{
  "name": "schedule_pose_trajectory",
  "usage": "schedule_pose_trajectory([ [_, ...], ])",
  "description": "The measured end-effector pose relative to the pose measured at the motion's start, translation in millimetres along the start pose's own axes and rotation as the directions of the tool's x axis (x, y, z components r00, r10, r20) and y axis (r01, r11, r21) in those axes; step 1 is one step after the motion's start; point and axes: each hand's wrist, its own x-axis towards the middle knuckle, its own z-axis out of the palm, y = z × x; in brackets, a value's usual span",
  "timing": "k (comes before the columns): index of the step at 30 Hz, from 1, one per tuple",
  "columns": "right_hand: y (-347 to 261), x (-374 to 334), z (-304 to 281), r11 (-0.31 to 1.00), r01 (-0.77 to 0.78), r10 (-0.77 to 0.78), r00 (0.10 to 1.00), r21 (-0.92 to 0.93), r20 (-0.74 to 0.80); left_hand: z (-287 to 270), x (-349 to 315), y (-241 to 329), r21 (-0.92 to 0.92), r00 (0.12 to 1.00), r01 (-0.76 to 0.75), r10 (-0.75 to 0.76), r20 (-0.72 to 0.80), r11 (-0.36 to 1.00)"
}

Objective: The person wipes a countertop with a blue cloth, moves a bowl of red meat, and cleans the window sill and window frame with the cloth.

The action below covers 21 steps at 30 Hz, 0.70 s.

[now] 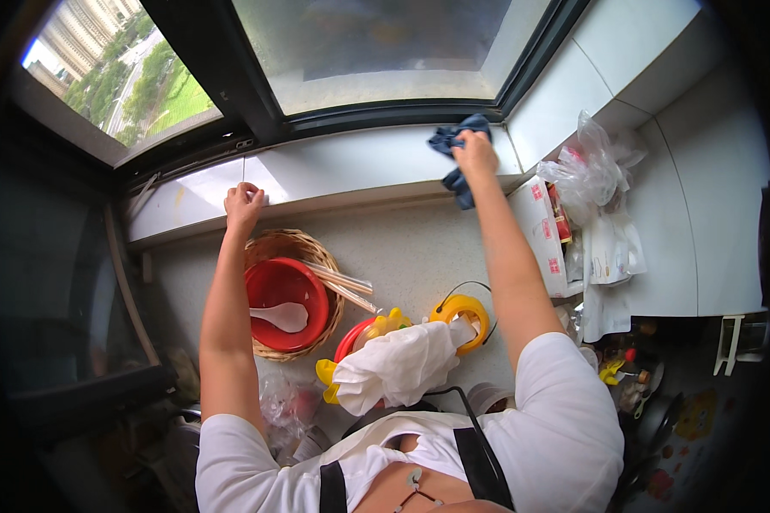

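Note:
A dark blue cloth [461,188] is bunched under my right hand [476,156], which grips it on the white tiled windowsill [359,162] near the right corner of the window. Part of the cloth hangs over the sill's front edge. Farther left, my left hand [245,203] is at the same front edge with its fingers curled; whether anything small is in them is hidden. Below that hand stands a wicker basket [323,254] holding a red bowl [315,286] with a white rice paddle [284,317] in it.
Wrapped chopsticks [344,280] lie across the basket's rim. Nearer me are a white cloth [402,366] and a yellow ring-shaped item [476,309]. At right, a white box [539,231] and clear plastic bags [589,175] stand by the wall. The dark window frame [385,122] borders the sill.

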Motion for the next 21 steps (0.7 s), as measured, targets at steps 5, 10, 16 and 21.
schedule_pose_trajectory([
  [5,-145,-43,47,0.959,0.218,-0.242,0.962,0.179,0.124,-15,-13,98,0.285,0.962,-0.123,0.044,0.268,0.951],
  [10,-180,-53,53,0.937,0.239,-0.284,0.946,0.257,0.155,-8,-8,103,0.197,0.951,-0.155,0.092,0.296,0.968],
  [16,-28,11,16,0.998,-0.006,0.003,0.998,0.061,0.056,-15,-4,94,0.203,0.952,-0.04,-0.025,0.306,0.978],
  [21,47,28,-23,0.951,-0.263,0.283,0.952,-0.161,0.114,-13,2,89,0.231,0.942,-0.02,-0.059,0.331,0.973],
])
